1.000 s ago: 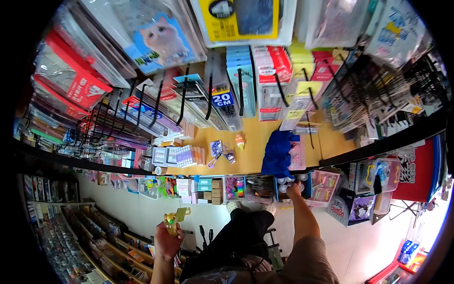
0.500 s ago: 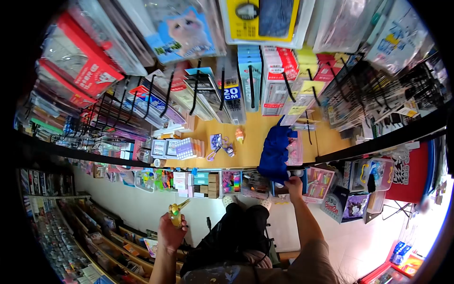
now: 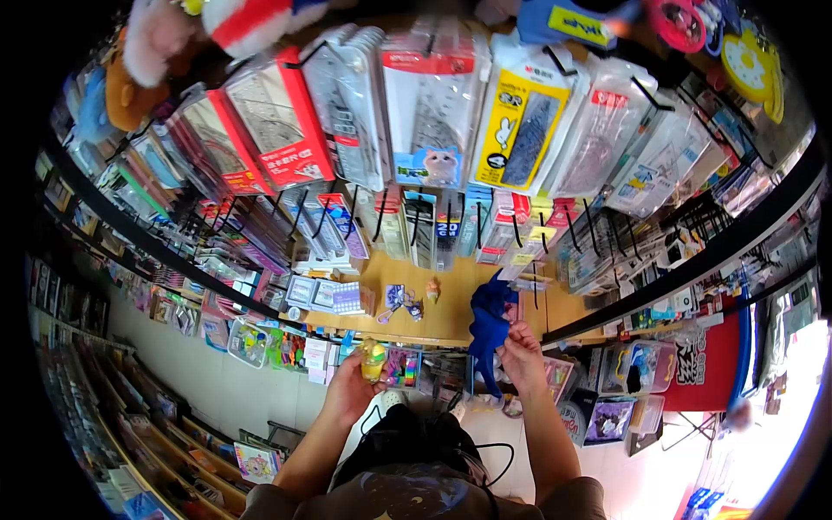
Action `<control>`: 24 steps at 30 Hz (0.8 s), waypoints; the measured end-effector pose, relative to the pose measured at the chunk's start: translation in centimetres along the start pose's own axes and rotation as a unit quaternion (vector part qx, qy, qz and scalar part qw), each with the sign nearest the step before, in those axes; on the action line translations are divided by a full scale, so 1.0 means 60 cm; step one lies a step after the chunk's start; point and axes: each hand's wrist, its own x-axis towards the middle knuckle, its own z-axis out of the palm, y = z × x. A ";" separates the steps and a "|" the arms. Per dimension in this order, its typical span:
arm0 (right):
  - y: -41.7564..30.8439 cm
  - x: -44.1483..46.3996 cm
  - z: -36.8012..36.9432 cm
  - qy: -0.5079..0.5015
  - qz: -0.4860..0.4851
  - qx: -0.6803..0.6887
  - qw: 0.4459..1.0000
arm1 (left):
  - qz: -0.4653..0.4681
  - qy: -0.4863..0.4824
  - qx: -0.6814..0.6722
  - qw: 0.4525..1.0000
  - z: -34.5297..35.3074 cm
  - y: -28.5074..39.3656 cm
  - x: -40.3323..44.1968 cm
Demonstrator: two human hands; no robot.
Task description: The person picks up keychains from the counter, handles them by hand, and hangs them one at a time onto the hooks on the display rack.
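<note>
My left hand (image 3: 349,390) is wrapped round a small yellow item (image 3: 373,360), held in front of the shelf's edge. Further right, my right hand (image 3: 523,362) pinches the edge of a dark blue cloth (image 3: 490,325). The cloth drapes from the wooden shelf (image 3: 451,321) down over its front edge, partly covering a pink item behind it. On the shelf lie a purple keychain (image 3: 400,299) and a small orange-and-white item (image 3: 432,289); neither hand touches them.
Packaged goods (image 3: 433,113) hang on black hooks above the shelf. White and purple boxes (image 3: 334,296) sit at its left. Below are bins, including a clear one (image 3: 249,342). At the right stand plastic boxes (image 3: 637,366) and a red panel (image 3: 711,364).
My left hand has moved up and right with the yellow item. My right hand has risen from the bin of white balls to the cloth and grips it. The view has tilted up.
</note>
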 end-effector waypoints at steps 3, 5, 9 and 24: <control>-0.012 0.018 0.031 -0.036 -0.001 0.012 0.999 | 0.022 -0.021 0.015 0.999 0.038 0.010 0.000; -0.020 0.027 0.063 -0.061 -0.007 0.012 0.998 | 0.024 -0.047 0.004 0.999 0.052 0.015 0.003; -0.028 0.025 0.171 -0.029 -0.003 -0.011 1.000 | 0.046 -0.092 0.003 0.995 0.096 0.022 -0.001; 0.017 -0.015 0.332 -0.126 -0.118 -0.281 0.944 | 0.181 -0.091 0.052 0.978 0.160 0.004 -0.028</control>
